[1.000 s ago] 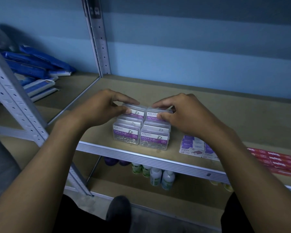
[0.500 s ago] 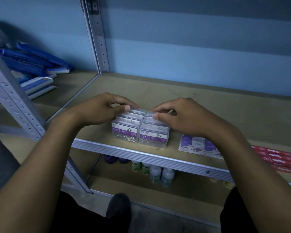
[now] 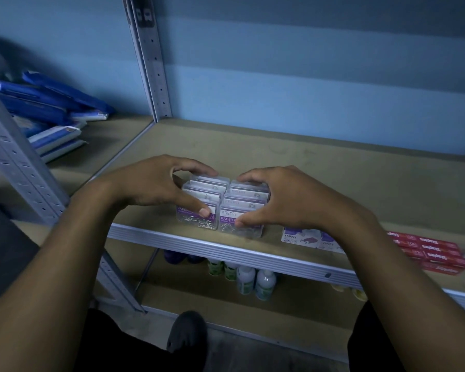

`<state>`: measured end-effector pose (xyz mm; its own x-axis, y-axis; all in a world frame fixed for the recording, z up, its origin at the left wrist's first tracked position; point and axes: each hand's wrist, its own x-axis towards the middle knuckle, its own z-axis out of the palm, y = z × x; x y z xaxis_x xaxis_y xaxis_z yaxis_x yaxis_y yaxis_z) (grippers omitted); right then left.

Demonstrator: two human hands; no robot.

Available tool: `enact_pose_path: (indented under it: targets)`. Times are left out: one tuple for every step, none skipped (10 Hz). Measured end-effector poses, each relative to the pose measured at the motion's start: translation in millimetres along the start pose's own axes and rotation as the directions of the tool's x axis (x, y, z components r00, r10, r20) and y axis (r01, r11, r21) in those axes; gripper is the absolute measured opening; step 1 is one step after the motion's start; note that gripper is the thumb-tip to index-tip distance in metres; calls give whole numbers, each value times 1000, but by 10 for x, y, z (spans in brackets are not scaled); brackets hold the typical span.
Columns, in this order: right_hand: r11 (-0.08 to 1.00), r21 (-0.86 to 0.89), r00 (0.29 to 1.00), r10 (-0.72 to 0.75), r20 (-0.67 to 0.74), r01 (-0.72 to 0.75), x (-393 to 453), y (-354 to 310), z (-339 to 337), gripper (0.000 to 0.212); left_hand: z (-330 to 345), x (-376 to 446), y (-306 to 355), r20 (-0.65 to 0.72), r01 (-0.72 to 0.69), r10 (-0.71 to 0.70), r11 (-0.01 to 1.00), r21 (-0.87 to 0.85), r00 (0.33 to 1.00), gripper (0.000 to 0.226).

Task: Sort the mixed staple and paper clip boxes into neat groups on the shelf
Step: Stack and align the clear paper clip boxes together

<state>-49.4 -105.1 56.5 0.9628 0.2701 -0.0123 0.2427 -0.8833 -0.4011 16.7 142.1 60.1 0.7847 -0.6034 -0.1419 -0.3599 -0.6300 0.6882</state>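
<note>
Since a second ago our thumbs have dropped to the front labels. Our left hand (image 3: 156, 189) and right hand (image 3: 285, 202) clasp two touching rows of clear plastic paper clip boxes (image 3: 226, 208) near the brown shelf (image 3: 333, 183) front edge. At three o'clock lie white-purple staple boxes (image 3: 304, 237), then red staple boxes (image 3: 430, 251).

Head view looks forward and down, close over the shelf (image 3: 320, 167).

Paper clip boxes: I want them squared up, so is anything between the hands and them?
Nothing visible: the left hand and right hand already grip the paper clip boxes front and back.
</note>
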Motion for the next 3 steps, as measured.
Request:
enact_pose_path:
  targets:
    - [1000,9,1000,12,0,-12,-2,5,5,87,-14,-22,16,-2,5,-5,1000,3,1000,70]
    - [999,39,1000,5,-2,-4,-37,13,-6,100,0,-3,-13,12,0,0,1000,-5,1000,71]
    - [993,117,999,-20,-43,25,-277,16,-92,104,-14,-66,12,-36,-25,24,999,-25,999,80]
